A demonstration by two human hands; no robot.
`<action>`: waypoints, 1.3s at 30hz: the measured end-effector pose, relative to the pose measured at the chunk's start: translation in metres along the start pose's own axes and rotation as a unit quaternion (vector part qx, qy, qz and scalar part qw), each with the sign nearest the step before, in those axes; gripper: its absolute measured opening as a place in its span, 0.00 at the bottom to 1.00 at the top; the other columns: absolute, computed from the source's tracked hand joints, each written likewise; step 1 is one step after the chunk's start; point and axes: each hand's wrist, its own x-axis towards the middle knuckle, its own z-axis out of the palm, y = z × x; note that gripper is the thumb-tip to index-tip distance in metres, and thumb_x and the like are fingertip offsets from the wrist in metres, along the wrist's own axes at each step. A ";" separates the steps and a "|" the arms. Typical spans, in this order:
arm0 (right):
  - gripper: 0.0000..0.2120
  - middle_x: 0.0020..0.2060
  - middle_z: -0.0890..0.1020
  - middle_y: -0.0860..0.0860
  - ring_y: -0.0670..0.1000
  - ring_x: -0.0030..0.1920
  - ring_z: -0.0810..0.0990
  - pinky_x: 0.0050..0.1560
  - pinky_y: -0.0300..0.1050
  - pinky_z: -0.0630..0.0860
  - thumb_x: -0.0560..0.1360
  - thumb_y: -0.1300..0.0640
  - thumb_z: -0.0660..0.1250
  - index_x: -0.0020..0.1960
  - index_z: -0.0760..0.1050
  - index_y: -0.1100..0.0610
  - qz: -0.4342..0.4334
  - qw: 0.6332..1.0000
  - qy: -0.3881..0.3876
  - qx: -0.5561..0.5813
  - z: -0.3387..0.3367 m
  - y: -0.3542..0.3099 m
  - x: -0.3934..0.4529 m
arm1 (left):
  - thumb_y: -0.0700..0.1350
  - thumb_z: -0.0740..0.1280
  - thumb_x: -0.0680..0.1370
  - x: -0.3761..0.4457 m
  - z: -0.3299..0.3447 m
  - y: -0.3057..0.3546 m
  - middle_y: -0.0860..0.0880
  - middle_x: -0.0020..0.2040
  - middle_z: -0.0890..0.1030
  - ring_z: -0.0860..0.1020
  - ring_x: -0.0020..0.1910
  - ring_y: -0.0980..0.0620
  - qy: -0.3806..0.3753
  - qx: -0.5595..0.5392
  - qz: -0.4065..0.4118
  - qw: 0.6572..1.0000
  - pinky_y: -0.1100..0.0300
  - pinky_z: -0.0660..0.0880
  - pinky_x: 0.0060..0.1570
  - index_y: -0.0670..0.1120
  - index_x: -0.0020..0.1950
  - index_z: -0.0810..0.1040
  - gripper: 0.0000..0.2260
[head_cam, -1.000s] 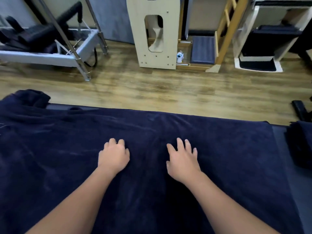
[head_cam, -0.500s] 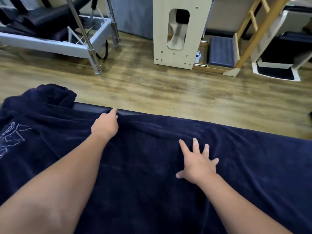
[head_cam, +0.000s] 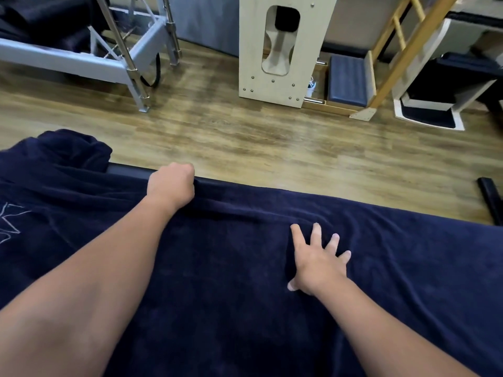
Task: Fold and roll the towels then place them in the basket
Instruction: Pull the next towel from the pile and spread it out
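A large dark navy towel [head_cam: 394, 268] lies spread flat over a padded table and fills the lower half of the view. My left hand [head_cam: 171, 186] is at the towel's far edge, fingers curled shut around that edge. My right hand [head_cam: 318, 262] rests flat on the towel's middle with fingers spread, pressing the cloth down. More navy cloth [head_cam: 62, 153] is bunched at the far left, with a pale printed logo [head_cam: 8, 224] showing on it. No basket is in view.
The table's dark far edge [head_cam: 128, 168] shows beside my left hand. Beyond it is wooden floor [head_cam: 245, 137]. A metal exercise frame [head_cam: 130, 63] stands at the back left, a pale wooden unit [head_cam: 280, 50] in the middle, and a wooden ladder [head_cam: 394, 50] at the right.
My left hand moved from the towel's middle out to its far edge and closed on it. My right hand stayed on the cloth and spread its fingers. The view shifted left.
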 end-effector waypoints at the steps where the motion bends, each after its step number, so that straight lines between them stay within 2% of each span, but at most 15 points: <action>1: 0.64 0.79 0.31 0.54 0.72 0.78 0.36 0.73 0.76 0.49 0.68 0.45 0.80 0.78 0.29 0.39 0.000 1.000 0.001 0.002 0.000 0.000 0.000 | 0.36 0.61 0.76 0.001 0.003 -0.002 0.42 0.41 0.77 0.75 0.37 0.40 0.000 -0.030 -0.008 1.000 0.53 0.72 0.37 0.43 0.43 0.67 0.04; 2: 0.64 0.79 0.31 0.54 0.72 0.78 0.37 0.73 0.76 0.49 0.68 0.45 0.80 0.78 0.29 0.39 -0.001 1.000 0.002 0.002 0.000 0.000 0.000 | 0.38 0.61 0.76 0.002 0.006 -0.003 0.42 0.41 0.79 0.78 0.35 0.41 -0.013 -0.072 -0.015 0.997 0.53 0.75 0.36 0.44 0.46 0.70 0.02; 4: 0.65 0.79 0.31 0.55 0.72 0.78 0.37 0.73 0.76 0.50 0.68 0.45 0.80 0.78 0.29 0.40 -0.001 1.000 0.001 0.001 0.000 -0.001 0.000 | 0.43 0.64 0.78 0.003 0.008 -0.005 0.46 0.38 0.82 0.81 0.27 0.45 -0.083 -0.153 -0.012 0.985 0.56 0.79 0.31 0.49 0.57 0.73 0.08; 6: 0.65 0.79 0.31 0.55 0.72 0.78 0.37 0.73 0.76 0.50 0.68 0.46 0.81 0.78 0.28 0.40 0.001 1.000 -0.004 0.002 0.001 -0.001 0.000 | 0.48 0.67 0.80 0.002 0.006 -0.001 0.48 0.34 0.83 0.81 0.23 0.49 -0.149 -0.153 0.031 0.977 0.61 0.75 0.26 0.56 0.66 0.72 0.15; 12: 0.65 0.79 0.31 0.55 0.72 0.78 0.36 0.73 0.76 0.50 0.68 0.46 0.81 0.78 0.28 0.39 0.002 1.000 -0.002 0.006 0.000 -0.003 0.001 | 0.41 0.57 0.81 0.001 0.012 0.016 0.45 0.38 0.80 0.80 0.25 0.45 -0.065 -0.084 0.057 0.993 0.55 0.76 0.33 0.45 0.50 0.71 0.05; 15: 0.65 0.79 0.30 0.54 0.72 0.78 0.36 0.73 0.76 0.50 0.68 0.46 0.81 0.78 0.28 0.39 0.005 1.000 -0.002 0.005 0.000 -0.005 0.002 | 0.43 0.58 0.84 0.016 0.008 0.024 0.41 0.42 0.78 0.75 0.37 0.40 0.056 -0.121 0.030 0.991 0.48 0.73 0.37 0.41 0.52 0.70 0.06; 16: 0.65 0.79 0.30 0.54 0.72 0.78 0.36 0.73 0.76 0.50 0.68 0.47 0.81 0.78 0.28 0.39 0.007 1.000 -0.002 0.006 0.000 -0.005 0.003 | 0.44 0.58 0.84 0.022 0.007 0.027 0.40 0.45 0.78 0.75 0.41 0.38 0.062 -0.136 0.028 0.988 0.47 0.73 0.40 0.41 0.54 0.70 0.07; 18: 0.65 0.79 0.29 0.53 0.71 0.78 0.35 0.73 0.76 0.50 0.67 0.48 0.82 0.78 0.29 0.38 0.005 1.000 -0.001 0.017 0.000 -0.004 0.004 | 0.45 0.59 0.84 0.029 0.010 0.033 0.39 0.61 0.77 0.75 0.58 0.36 -0.004 -0.141 0.059 0.988 0.43 0.75 0.53 0.42 0.61 0.72 0.09; 20: 0.67 0.78 0.27 0.51 0.69 0.78 0.33 0.73 0.76 0.50 0.65 0.48 0.83 0.76 0.28 0.35 0.000 1.000 0.003 0.030 0.000 0.000 0.006 | 0.45 0.61 0.84 0.028 0.025 0.036 0.43 0.72 0.70 0.68 0.72 0.39 -0.103 -0.113 0.100 0.983 0.36 0.66 0.69 0.44 0.67 0.70 0.13; 22: 0.70 0.77 0.25 0.50 0.67 0.78 0.31 0.73 0.77 0.50 0.64 0.48 0.83 0.74 0.24 0.32 0.000 0.999 0.002 0.032 0.000 0.002 0.007 | 0.44 0.59 0.84 0.013 0.042 0.033 0.45 0.77 0.65 0.61 0.78 0.42 -0.123 -0.108 0.125 0.979 0.35 0.56 0.75 0.46 0.71 0.66 0.15; 25: 0.71 0.75 0.23 0.52 0.69 0.77 0.30 0.72 0.78 0.48 0.63 0.48 0.84 0.73 0.23 0.33 -0.002 1.000 -0.005 0.026 -0.004 0.001 0.009 | 0.43 0.58 0.85 -0.031 0.057 0.023 0.42 0.82 0.54 0.52 0.81 0.43 -0.021 -0.101 0.146 0.984 0.40 0.57 0.77 0.46 0.78 0.60 0.22; 29: 0.71 0.76 0.24 0.51 0.68 0.77 0.29 0.72 0.79 0.47 0.63 0.48 0.84 0.75 0.26 0.32 -0.019 0.999 0.002 0.047 -0.005 0.003 0.004 | 0.45 0.56 0.85 -0.110 0.074 0.009 0.44 0.83 0.49 0.46 0.82 0.45 -0.026 -0.072 0.116 0.990 0.36 0.56 0.76 0.47 0.81 0.56 0.24; 33: 0.62 0.79 0.29 0.51 0.65 0.79 0.33 0.72 0.77 0.49 0.68 0.47 0.80 0.77 0.32 0.33 -0.057 0.995 0.064 0.054 0.010 0.010 -0.015 | 0.45 0.55 0.85 -0.194 0.087 -0.005 0.45 0.83 0.50 0.46 0.82 0.46 -0.047 -0.056 0.086 0.994 0.40 0.54 0.78 0.47 0.81 0.58 0.23; 36: 0.43 0.81 0.42 0.55 0.63 0.81 0.43 0.74 0.72 0.57 0.77 0.52 0.70 0.81 0.45 0.41 -0.111 0.982 0.151 0.023 0.039 0.010 -0.043 | 0.44 0.56 0.84 -0.254 0.086 -0.007 0.45 0.83 0.48 0.44 0.82 0.47 -0.079 -0.046 0.074 0.993 0.42 0.52 0.79 0.47 0.81 0.58 0.24; 39: 0.29 0.80 0.55 0.55 0.60 0.80 0.52 0.73 0.66 0.62 0.79 0.57 0.64 0.78 0.59 0.48 -0.182 0.960 0.211 -0.003 0.088 0.004 -0.080 | 0.44 0.56 0.84 -0.312 0.085 -0.014 0.45 0.83 0.46 0.44 0.82 0.47 -0.127 -0.025 0.058 0.990 0.43 0.57 0.77 0.48 0.82 0.57 0.25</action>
